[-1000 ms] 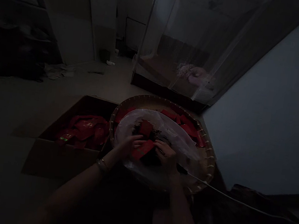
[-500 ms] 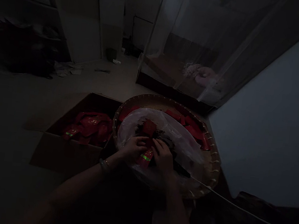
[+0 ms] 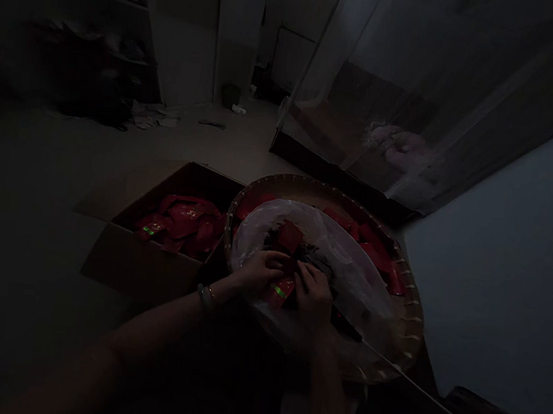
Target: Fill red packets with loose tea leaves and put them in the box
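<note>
No text can be read; the markings on the red packets (image 3: 181, 222) are too dim.

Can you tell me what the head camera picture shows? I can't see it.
In a dim room, the left hand and right hand hold a red packet over a clear plastic bag in a woven basket.

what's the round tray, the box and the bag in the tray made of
Tray: looks like woven bamboo or cane, with a lashed rim. Box: plain brown cardboard, matte, with folded flaps. Bag: thin translucent plastic, crinkled and faintly glossy.
</note>
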The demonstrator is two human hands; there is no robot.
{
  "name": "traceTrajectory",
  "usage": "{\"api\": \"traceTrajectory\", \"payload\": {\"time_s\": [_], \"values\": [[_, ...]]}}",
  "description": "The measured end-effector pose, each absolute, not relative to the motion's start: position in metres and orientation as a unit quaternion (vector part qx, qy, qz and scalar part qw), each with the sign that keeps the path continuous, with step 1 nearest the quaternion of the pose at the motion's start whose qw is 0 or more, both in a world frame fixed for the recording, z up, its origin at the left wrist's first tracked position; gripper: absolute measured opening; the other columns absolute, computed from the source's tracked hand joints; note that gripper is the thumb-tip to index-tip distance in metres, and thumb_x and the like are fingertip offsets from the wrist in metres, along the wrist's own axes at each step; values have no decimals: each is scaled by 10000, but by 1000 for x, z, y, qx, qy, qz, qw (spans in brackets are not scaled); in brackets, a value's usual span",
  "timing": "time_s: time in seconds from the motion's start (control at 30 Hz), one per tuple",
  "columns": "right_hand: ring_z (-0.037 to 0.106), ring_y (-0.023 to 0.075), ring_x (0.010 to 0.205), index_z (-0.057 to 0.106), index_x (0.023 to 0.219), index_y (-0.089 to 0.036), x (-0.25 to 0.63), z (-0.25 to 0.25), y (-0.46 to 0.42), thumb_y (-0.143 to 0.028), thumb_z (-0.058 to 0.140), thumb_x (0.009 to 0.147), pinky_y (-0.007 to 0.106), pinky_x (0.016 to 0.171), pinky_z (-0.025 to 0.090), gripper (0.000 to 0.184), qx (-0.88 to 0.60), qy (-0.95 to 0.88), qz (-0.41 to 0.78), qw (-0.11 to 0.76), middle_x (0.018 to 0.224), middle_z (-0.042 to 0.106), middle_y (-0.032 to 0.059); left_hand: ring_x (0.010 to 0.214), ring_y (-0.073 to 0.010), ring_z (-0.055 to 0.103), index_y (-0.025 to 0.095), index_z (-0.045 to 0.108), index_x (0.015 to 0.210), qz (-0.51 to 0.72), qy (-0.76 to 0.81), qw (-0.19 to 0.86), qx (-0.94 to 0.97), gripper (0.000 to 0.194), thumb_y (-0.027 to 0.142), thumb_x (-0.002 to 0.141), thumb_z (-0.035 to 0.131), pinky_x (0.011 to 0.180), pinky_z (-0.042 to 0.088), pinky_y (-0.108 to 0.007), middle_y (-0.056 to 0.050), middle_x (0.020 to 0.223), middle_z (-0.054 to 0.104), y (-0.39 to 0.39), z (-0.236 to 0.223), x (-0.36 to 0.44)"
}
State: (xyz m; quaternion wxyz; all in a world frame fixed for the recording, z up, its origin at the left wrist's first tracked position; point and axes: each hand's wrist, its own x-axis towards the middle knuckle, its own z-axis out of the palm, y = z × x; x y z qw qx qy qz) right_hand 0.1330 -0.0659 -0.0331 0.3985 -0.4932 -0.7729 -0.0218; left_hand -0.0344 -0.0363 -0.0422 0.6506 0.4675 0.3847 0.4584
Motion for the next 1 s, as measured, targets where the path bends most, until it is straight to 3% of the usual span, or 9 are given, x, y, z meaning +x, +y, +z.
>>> {"api": "traceTrajectory", "payload": {"time_s": [0.2, 0.43, 0.63, 0.7, 0.8, 0.9, 1.0], "values": [[525, 213, 804, 692, 766, -212, 132, -27, -69, -363, 568, 858, 372, 723, 480, 216, -504, -762, -40, 406, 791, 573, 75, 760, -183, 655, 147, 689, 1031, 451, 377, 617, 523, 412, 166, 622, 731, 648, 489, -233, -78, 840, 724, -40, -40, -35], [580, 195, 733, 659, 750, -197, 144, -25, -64, -338, 538, 879, 342, 698, 483, 226, -519, -694, -47, 497, 719, 644, 58, 715, -174, 646, 154, 722, 869, 482, 385, 616, 489, 269, 224, 612, 760, 645, 493, -242, -50, 799, 714, -33, -44, -38], [590, 214, 734, 582, 598, -205, 151, -28, -63, -413, 581, 822, 345, 691, 495, 305, -562, -683, -6, 466, 682, 657, 65, 653, -151, 639, 130, 704, 831, 500, 382, 656, 418, 275, 272, 608, 780, 626, 509, -249, -38, 751, 698, -28, -49, -37], [604, 218, 748, 597, 635, -201, 148, -26, -65, -418, 604, 792, 355, 716, 505, 267, -574, -669, 56, 469, 708, 663, 62, 668, -156, 645, 125, 700, 825, 493, 381, 662, 416, 286, 279, 600, 787, 623, 519, -249, -46, 765, 700, -28, -50, -37], [625, 205, 730, 626, 771, -190, 143, -22, -69, -455, 612, 764, 350, 697, 533, 265, -569, -622, 259, 472, 766, 673, 48, 721, -176, 658, 126, 692, 868, 488, 380, 671, 408, 335, 291, 595, 795, 648, 539, -274, -63, 820, 706, -27, -50, -38], [643, 205, 805, 621, 955, -195, 139, -19, -70, -486, 652, 720, 350, 666, 570, 375, -510, -538, 473, 475, 926, 690, 51, 770, -189, 660, 133, 676, 957, 471, 366, 695, 401, 419, 335, 608, 790, 679, 548, -306, -76, 890, 705, -26, -49, -39], [644, 222, 909, 628, 1033, -196, 137, -17, -72, -473, 730, 658, 389, 738, 580, 478, -469, -465, 586, 468, 1030, 686, 55, 835, -207, 657, 138, 664, 1038, 422, 351, 718, 428, 490, 438, 659, 741, 724, 542, -324, -82, 947, 703, -27, -44, -42]]}}
